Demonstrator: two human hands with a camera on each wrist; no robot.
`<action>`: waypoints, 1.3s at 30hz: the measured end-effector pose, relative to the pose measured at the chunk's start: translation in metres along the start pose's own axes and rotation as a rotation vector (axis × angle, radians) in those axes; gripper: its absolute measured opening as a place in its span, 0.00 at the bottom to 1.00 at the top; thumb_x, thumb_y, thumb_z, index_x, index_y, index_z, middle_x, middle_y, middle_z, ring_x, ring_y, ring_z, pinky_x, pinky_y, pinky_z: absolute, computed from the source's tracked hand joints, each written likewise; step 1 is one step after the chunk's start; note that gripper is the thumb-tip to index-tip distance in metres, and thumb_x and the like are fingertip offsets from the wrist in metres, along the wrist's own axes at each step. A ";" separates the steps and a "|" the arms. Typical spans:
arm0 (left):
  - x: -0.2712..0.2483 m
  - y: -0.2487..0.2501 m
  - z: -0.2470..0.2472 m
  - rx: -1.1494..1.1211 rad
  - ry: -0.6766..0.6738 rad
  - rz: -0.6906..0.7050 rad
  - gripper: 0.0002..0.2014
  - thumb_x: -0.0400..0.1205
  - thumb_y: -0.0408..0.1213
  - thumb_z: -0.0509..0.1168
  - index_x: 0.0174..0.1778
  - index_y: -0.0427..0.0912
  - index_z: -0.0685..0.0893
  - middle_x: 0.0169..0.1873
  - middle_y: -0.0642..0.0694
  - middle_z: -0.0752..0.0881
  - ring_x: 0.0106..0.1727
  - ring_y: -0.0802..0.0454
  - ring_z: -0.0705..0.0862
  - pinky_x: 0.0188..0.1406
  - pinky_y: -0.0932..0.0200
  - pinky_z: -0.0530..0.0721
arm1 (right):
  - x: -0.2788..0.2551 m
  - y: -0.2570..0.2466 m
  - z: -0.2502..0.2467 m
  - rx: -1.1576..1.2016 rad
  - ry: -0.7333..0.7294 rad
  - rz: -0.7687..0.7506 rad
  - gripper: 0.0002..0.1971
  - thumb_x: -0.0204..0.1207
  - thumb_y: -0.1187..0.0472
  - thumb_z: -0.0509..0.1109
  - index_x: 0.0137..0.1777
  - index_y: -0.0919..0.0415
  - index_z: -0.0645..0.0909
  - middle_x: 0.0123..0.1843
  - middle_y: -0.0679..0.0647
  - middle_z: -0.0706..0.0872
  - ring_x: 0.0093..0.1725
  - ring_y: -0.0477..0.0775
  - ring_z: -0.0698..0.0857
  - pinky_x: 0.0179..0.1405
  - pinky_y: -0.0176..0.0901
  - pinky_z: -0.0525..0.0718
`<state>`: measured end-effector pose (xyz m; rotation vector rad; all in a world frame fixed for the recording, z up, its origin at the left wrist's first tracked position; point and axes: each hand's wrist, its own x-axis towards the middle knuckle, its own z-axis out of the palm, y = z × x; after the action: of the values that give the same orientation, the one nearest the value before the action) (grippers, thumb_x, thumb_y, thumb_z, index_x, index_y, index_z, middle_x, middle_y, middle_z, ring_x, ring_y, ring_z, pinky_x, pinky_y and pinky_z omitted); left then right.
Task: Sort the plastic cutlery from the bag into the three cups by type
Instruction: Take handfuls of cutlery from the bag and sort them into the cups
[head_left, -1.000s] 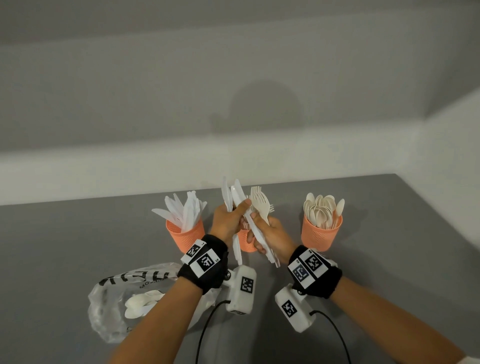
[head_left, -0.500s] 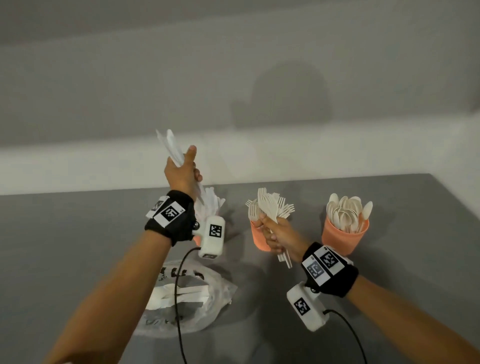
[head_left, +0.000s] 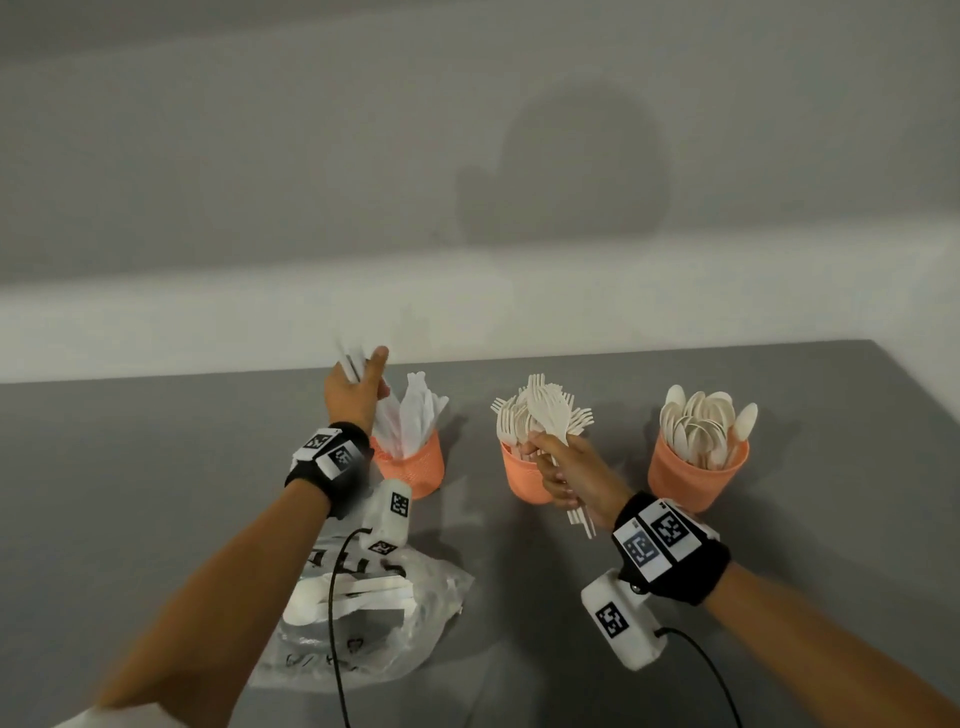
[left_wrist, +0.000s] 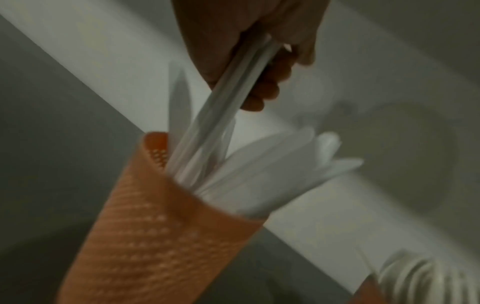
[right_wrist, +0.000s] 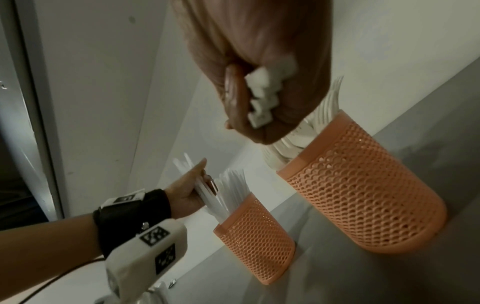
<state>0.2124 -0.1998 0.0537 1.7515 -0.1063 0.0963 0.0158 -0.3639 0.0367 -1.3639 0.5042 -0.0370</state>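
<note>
A: Grip first. Left hand (head_left: 355, 393) is closed around a small bundle of white plastic knives (left_wrist: 228, 107); the lower ends are already inside the rim of the left orange perforated cup (left_wrist: 145, 232), among the knives standing there.

B: And the right hand (head_left: 566, 475)?

A: Fist wrapped around a bunch of cream plastic forks (head_left: 548, 415), handle butts poking out under the palm (right_wrist: 262, 98). It sits against the middle orange cup (right_wrist: 363, 189), tines up; the bunch is not in that cup yet.

B: Advice for the knife drop?

A: Judgement only: steer the handles into the gap at the rim side, loosen the fingers once the ends are well down, and avoid levering sideways, since the light cup could tip.

B: Surroundings?

A: Right orange cup (head_left: 696, 475) holds cream spoons (head_left: 701, 423). The crumpled clear plastic bag (head_left: 374, 623) lies on the grey table (head_left: 156, 493) near the person, some cutlery left in it.

B: Change from half a second ago?

A: The left hand was raised high with the knives clear above the cup; now it is down at the rim. The right hand has hardly shifted.
</note>
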 end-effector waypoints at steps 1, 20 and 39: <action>-0.001 -0.007 0.001 0.018 -0.020 0.010 0.13 0.78 0.42 0.68 0.31 0.42 0.75 0.25 0.44 0.80 0.19 0.64 0.79 0.34 0.60 0.79 | -0.001 0.000 -0.001 0.000 0.005 -0.007 0.13 0.83 0.58 0.58 0.37 0.59 0.74 0.17 0.47 0.61 0.14 0.43 0.57 0.14 0.28 0.56; -0.008 -0.016 0.019 1.130 -0.234 0.235 0.33 0.86 0.55 0.40 0.79 0.33 0.60 0.81 0.39 0.56 0.83 0.41 0.48 0.81 0.41 0.43 | -0.007 0.001 0.002 -0.020 0.057 -0.072 0.06 0.79 0.60 0.59 0.44 0.61 0.73 0.20 0.50 0.60 0.14 0.43 0.57 0.14 0.29 0.56; -0.147 0.066 0.085 0.385 -0.601 0.098 0.20 0.77 0.56 0.64 0.27 0.45 0.75 0.26 0.48 0.83 0.31 0.51 0.80 0.38 0.55 0.78 | -0.016 0.008 -0.007 -0.398 0.527 -0.401 0.13 0.83 0.54 0.50 0.49 0.63 0.72 0.31 0.47 0.74 0.36 0.54 0.76 0.42 0.53 0.74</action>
<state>0.0587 -0.2928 0.0842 2.1106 -0.6465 -0.3652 -0.0029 -0.3636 0.0338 -1.8384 0.6911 -0.6679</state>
